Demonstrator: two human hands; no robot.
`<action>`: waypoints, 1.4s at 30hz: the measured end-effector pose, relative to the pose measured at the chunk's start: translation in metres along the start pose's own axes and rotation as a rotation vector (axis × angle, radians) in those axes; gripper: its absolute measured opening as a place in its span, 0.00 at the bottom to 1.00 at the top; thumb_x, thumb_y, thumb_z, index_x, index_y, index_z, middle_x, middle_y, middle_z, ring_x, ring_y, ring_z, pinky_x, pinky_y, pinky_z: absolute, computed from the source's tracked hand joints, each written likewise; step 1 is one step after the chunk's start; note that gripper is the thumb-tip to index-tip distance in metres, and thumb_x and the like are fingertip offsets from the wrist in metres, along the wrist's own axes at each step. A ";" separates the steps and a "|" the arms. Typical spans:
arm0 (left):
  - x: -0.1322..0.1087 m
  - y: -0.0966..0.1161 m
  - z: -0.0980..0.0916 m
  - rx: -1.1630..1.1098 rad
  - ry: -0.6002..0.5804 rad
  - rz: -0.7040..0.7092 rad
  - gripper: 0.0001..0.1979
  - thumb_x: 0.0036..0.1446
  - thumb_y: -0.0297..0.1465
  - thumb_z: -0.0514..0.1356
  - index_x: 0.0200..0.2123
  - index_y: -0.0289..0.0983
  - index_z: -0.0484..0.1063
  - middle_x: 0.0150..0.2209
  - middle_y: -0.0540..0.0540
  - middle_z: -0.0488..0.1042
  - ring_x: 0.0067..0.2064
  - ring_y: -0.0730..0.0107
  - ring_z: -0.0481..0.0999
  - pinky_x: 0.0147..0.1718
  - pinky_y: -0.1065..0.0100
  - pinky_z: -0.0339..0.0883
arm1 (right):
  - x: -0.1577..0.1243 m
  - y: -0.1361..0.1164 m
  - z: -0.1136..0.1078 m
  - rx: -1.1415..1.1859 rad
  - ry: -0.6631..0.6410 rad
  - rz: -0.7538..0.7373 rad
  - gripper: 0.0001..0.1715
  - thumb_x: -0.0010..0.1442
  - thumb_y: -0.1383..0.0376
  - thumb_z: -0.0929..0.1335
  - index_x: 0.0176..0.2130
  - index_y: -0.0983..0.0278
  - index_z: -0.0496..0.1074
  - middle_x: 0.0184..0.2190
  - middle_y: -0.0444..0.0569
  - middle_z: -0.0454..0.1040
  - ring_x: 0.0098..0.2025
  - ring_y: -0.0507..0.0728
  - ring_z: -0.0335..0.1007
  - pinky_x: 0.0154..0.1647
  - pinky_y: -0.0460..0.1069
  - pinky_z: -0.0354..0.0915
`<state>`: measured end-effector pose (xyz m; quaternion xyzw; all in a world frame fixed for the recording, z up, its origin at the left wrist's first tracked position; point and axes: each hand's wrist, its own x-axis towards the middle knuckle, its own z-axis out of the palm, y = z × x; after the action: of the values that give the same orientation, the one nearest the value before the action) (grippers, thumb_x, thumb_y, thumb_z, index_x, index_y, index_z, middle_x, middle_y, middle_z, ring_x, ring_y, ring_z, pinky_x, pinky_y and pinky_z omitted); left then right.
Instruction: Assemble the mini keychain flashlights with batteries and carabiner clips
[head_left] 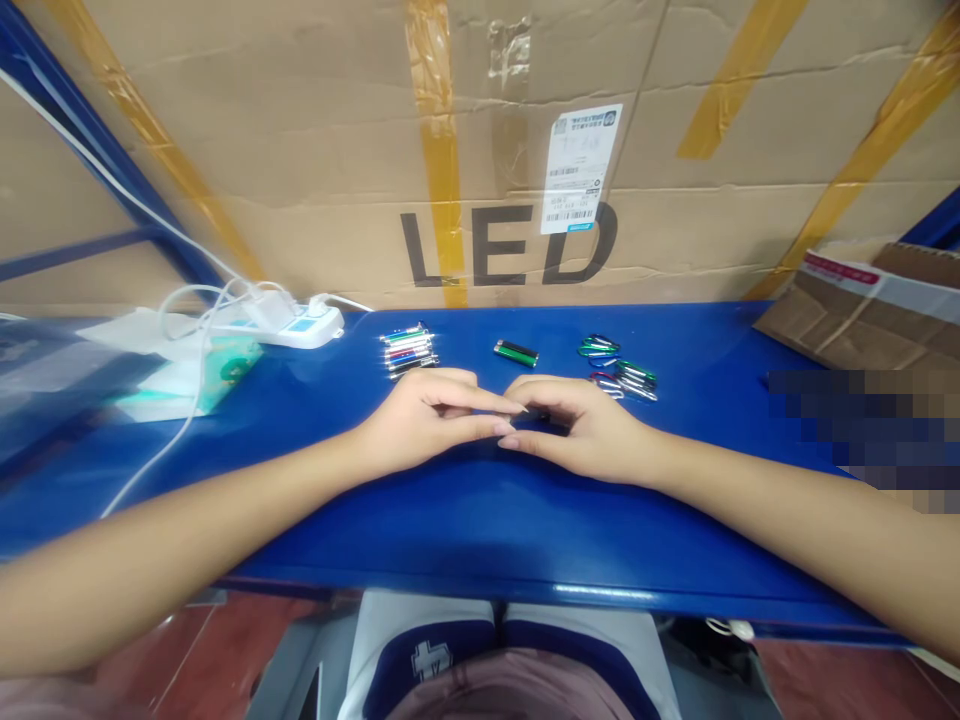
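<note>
My left hand and my right hand meet over the blue table, fingertips touching. The thumb and fingers of each are curled in a pinch. A small dark patch shows between them, too hidden to name. Just behind my left hand lies a row of slim, pen-like sticks with silver ends and several colours. Beyond the fingertips, a black and a green small cylinder lie side by side. Behind my right hand are green, blue and red carabiner clips and a cluster of shiny green and silver pieces.
The blue table backs onto a large cardboard sheet marked LED. At left are a white power strip, a loose cable and a tissue pack. An open cardboard box stands at right, beside a blurred-out patch.
</note>
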<state>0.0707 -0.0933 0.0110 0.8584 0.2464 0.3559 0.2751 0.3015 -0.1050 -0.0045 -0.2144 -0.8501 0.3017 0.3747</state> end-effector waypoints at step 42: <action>0.002 0.012 0.000 -0.340 -0.066 -0.303 0.16 0.54 0.26 0.65 0.47 0.37 0.74 0.26 0.56 0.55 0.27 0.76 0.56 0.28 0.72 0.54 | -0.002 -0.004 0.000 -0.127 -0.023 -0.164 0.07 0.64 0.70 0.71 0.44 0.62 0.75 0.39 0.49 0.79 0.43 0.55 0.77 0.48 0.50 0.72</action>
<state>0.0746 -0.1007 0.0192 0.7640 0.2998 0.3186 0.4742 0.3025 -0.1088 -0.0025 -0.1640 -0.8864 0.2181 0.3739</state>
